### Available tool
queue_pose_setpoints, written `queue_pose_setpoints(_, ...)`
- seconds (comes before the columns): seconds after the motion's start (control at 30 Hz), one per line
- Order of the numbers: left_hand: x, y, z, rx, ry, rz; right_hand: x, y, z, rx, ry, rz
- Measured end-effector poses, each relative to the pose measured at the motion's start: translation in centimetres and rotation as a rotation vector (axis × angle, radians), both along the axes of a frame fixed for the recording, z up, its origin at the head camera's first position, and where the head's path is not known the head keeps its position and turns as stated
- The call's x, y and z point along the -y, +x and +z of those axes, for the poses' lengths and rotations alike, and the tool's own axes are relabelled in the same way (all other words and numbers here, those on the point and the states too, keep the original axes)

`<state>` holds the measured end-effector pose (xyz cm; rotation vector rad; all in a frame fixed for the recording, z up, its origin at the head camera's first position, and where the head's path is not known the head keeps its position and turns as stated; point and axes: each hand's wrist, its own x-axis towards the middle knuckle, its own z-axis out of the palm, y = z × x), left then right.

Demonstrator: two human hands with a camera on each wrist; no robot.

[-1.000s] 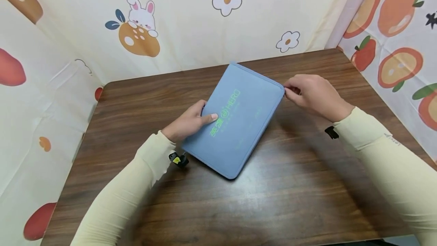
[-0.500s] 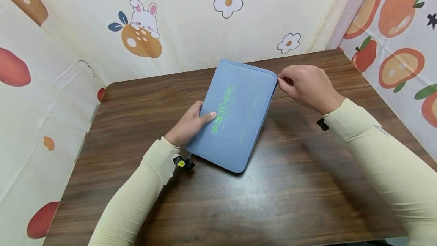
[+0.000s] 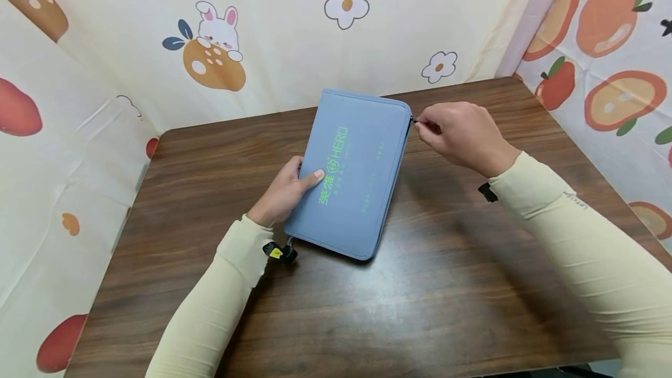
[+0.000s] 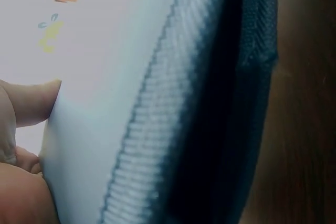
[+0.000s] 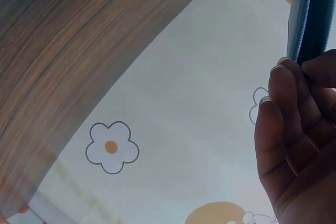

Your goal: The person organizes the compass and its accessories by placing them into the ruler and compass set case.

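Note:
A flat blue zip case (image 3: 357, 185) with green "HERO" lettering is held tilted over the table. My left hand (image 3: 280, 194) grips its left edge, thumb on the printed face and the other fingers out of sight behind it. At the far right corner my right hand (image 3: 467, 136) pinches a small dark zipper pull (image 3: 413, 120). In the left wrist view, a dark gap runs along the ribbed edge (image 4: 152, 124) of the case. The right wrist view shows the right hand's fingers (image 5: 283, 87) curled at the end of the zipped edge (image 5: 302, 19). The inside is too dark to make out.
The brown wooden table (image 3: 446, 296) extends around and below the case. Patterned cloth walls (image 3: 294, 45) with fruit, flower and rabbit prints enclose its back, left and right sides. Small black devices (image 3: 280, 251) are strapped at both wrists.
The case has shifted left and turned slightly anticlockwise, with its far end swinging left. My right hand has moved left along with the corner, and the dark zipper pull now shows at its fingertips.

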<state>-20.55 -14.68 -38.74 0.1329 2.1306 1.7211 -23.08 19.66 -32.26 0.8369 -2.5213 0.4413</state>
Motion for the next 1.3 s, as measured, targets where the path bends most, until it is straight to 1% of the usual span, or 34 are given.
queue_pose_setpoints(0.2, 0.1, 0.0, -0.7, -0.01, 0.032, 0.0, 0.2, 0.0, -0.4, 0.006, -0.017, -0.008)
queue_pose_setpoints(0.47, 0.2, 0.2, -0.8, 0.0, 0.074, 0.019, 0.6, 0.2, -0.9, 0.024, -0.037, -0.012)
queue_pose_setpoints(0.6, 0.2, 0.2, -0.9, 0.0, 0.104, 0.03, 1.0, 0.4, -1.0, 0.011, -0.04, 0.002)
queue_pose_setpoints(0.8, 0.0, 0.0, -0.9, 0.003, 0.125, 0.045, 1.4, 0.9, -0.9, -0.024, -0.044, -0.004)
queue_pose_setpoints(0.93, 0.2, -0.2, -0.8, 0.0, 0.134, 0.073, 2.0, 1.1, -1.1, -0.022, -0.043, 0.006)
queue_pose_setpoints(1.1, 0.1, -0.4, -0.8, 0.014, 0.159, 0.089, 2.6, 1.7, -1.5, -0.023, -0.035, 0.025)
queue_pose_setpoints(1.3, 0.1, -0.7, -1.1, 0.02, 0.187, 0.108, 3.1, 2.7, -2.2, -0.056, -0.034, 0.073)
